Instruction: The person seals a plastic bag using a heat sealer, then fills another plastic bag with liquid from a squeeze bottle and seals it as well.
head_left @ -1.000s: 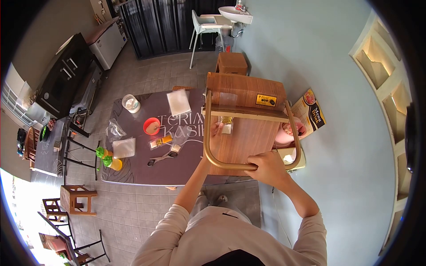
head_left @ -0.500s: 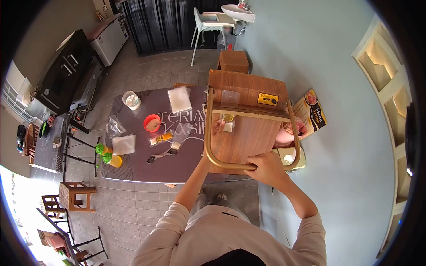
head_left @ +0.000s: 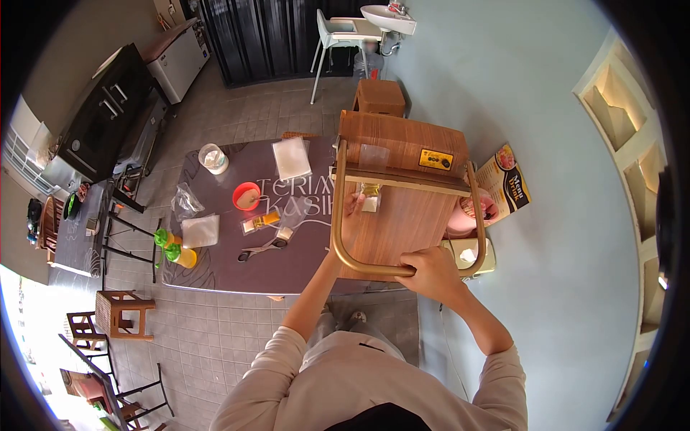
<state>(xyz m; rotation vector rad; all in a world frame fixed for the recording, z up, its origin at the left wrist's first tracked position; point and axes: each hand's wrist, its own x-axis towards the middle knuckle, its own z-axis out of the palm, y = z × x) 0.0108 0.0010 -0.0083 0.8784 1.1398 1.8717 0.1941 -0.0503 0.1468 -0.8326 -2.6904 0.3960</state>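
Under the gold handle (head_left: 381,270): clear pouch (head_left: 371,191) at the left hand (head_left: 351,221)'s one o'clock

Nearer of the two, the left hand passes beneath the handle, fingertips just beside the pouch's left edge; whether they pinch it, I cannot tell. The pouch lies on the wood-grain sealing machine (head_left: 402,223), long axis from twelve to six, crossing the line of the wooden bar (head_left: 410,182). The right hand (head_left: 431,273) has it at eleven; its fingers curl round the handle's near rail, forearm slanting in from between four and five. Outward from the left hand, scissors (head_left: 266,248) lie at eight, a red bowl (head_left: 236,196) at nine.
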